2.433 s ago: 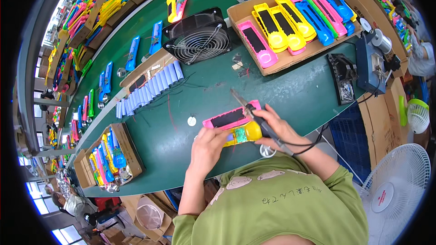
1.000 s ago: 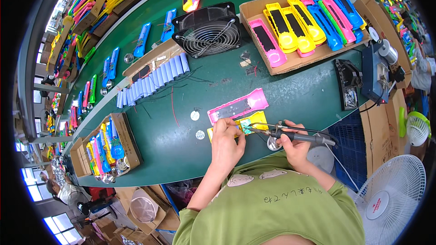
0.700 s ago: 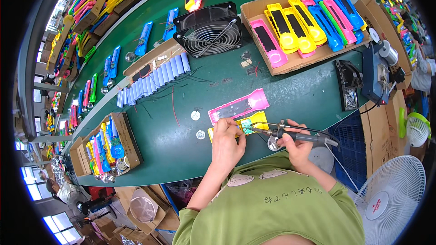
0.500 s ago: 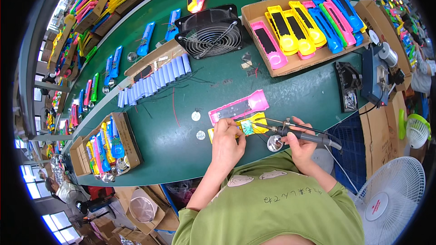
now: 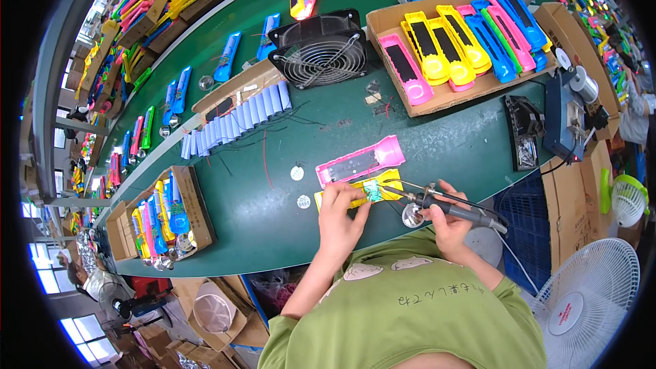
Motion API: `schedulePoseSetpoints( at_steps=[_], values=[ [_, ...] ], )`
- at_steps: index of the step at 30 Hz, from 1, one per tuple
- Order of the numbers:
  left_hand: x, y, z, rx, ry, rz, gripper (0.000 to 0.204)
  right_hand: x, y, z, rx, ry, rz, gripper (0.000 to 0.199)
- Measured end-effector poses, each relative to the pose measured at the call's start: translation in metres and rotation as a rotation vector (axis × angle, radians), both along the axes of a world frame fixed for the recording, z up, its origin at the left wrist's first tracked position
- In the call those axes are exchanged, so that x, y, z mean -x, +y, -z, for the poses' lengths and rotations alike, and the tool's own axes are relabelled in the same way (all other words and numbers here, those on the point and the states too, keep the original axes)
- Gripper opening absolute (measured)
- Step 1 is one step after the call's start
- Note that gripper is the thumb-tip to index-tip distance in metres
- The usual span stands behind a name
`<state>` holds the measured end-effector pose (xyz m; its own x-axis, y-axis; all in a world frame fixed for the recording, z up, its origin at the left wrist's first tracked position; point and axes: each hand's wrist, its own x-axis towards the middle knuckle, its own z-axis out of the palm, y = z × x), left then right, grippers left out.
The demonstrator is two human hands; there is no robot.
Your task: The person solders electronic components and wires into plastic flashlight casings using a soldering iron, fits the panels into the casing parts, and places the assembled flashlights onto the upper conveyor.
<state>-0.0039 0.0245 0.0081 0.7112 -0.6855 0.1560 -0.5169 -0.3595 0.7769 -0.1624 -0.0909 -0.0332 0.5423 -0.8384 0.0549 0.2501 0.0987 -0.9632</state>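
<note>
My left hand (image 5: 339, 221) presses on a yellow flashlight half-shell (image 5: 362, 193) lying on the green table (image 5: 273, 212), fingers at its small green circuit board. My right hand (image 5: 447, 222) grips a black-handled soldering iron (image 5: 451, 206), its tip pointing left at the board in the yellow shell. A pink flashlight half-shell (image 5: 361, 161) lies just beyond the yellow one. A small round silver reflector (image 5: 412, 215) sits by my right hand.
A black fan (image 5: 320, 49), a row of pale blue battery cells (image 5: 232, 120), a cardboard tray of coloured shells (image 5: 459, 42), a soldering station (image 5: 570, 115) at right, a box of parts (image 5: 164, 215) at left, two small discs (image 5: 299, 186), a white floor fan (image 5: 588, 301).
Since the earliest frame the pink shell was set down beyond the yellow one, and my hands came onto the yellow shell. Over the last second the iron tip holds at the board.
</note>
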Motion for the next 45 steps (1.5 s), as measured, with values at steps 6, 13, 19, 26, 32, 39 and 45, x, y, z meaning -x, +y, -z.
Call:
schedulePoseSetpoints(
  at_steps=[6,13,19,26,32,39,45],
  values=[
    [0.031,0.07,0.007,0.536,1.451,-0.516,0.033,0.001,0.001,0.002,-0.037,0.021,0.028,0.023],
    [0.009,0.067,0.021,0.17,-0.241,-0.315,0.024,-0.002,-0.002,0.004,0.066,0.056,-0.022,0.024],
    [0.007,0.016,0.009,0.25,-0.352,-0.038,0.014,0.0,-0.006,-0.002,0.327,0.114,-0.055,0.022],
    [0.007,0.009,0.015,0.035,-0.518,0.13,0.028,0.005,-0.006,-0.005,0.4,0.154,-0.026,0.019],
    [0.006,0.012,0.017,-0.036,-0.663,0.227,0.035,0.006,-0.006,-0.008,0.331,0.147,0.001,0.018],
    [0.005,0.013,0.013,-0.033,-0.582,0.247,0.035,0.002,-0.004,-0.009,0.338,0.15,0.011,0.015],
    [0.004,0.013,0.011,-0.027,-0.525,0.244,0.034,0.001,-0.003,-0.003,0.354,0.127,0.013,0.015]
  ],
)
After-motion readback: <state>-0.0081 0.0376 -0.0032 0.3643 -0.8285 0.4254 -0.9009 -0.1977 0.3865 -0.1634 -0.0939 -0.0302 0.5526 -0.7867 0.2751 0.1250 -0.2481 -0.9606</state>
